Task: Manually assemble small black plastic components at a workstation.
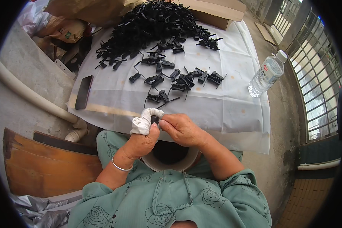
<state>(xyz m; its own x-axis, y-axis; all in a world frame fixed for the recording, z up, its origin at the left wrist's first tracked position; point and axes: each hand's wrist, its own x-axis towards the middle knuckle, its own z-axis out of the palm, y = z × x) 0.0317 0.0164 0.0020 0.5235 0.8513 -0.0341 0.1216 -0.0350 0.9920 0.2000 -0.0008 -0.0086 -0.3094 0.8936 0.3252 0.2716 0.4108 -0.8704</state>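
Note:
A small black plastic part [154,119] sits in the grip of my left hand [143,140], whose fingers are wrapped in a white cloth [140,124]. My right hand [183,130] is closed in a pinch right beside that part; what lies between its fingertips is hidden. Both hands are above a round bucket [151,164] with a pale rim and a dark inside, between my knees. Beyond them, several loose black plastic parts with thin prongs [182,83] lie scattered on the table. Farther back rises a large heap of similar black parts [152,28].
A translucent plastic sheet [235,114] covers the table. On it lie a dark phone [83,92] at left and a clear water bottle [268,74] standing at right. A cardboard box [212,11] is at the back. Left are a pale pipe [34,95] and a wooden board [49,165].

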